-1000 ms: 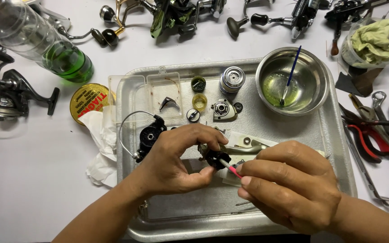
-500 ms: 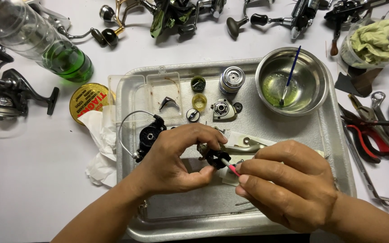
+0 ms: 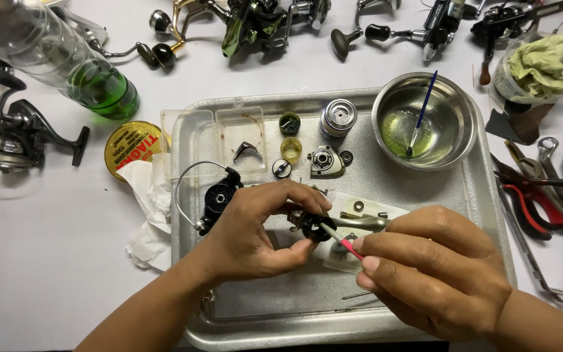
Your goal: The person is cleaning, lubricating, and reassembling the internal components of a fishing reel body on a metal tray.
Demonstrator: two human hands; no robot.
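Note:
My left hand (image 3: 252, 228) pinches a small black reel part (image 3: 312, 226) between thumb and fingers above the metal tray (image 3: 281, 306). My right hand (image 3: 434, 280) grips a thin pink-handled brush (image 3: 345, 243) whose tip touches that black part. A black reel rotor with a wire bail (image 3: 215, 197) lies just left of my left hand. Beneath the hands a white paper (image 3: 373, 208) carries a grey reel body piece and small parts.
A steel bowl (image 3: 454, 114) with liquid and a blue brush sits at the tray's back right. A spool (image 3: 338, 118), side plate (image 3: 325, 161) and clear plastic box (image 3: 229, 130) lie in the tray. Fishing reels, a green bottle (image 3: 102, 88), yellow tin (image 3: 131, 146), pliers (image 3: 532, 202) and wrenches surround it.
Both hands stay in nearly the same place. The brush tip shifts slightly against the black part.

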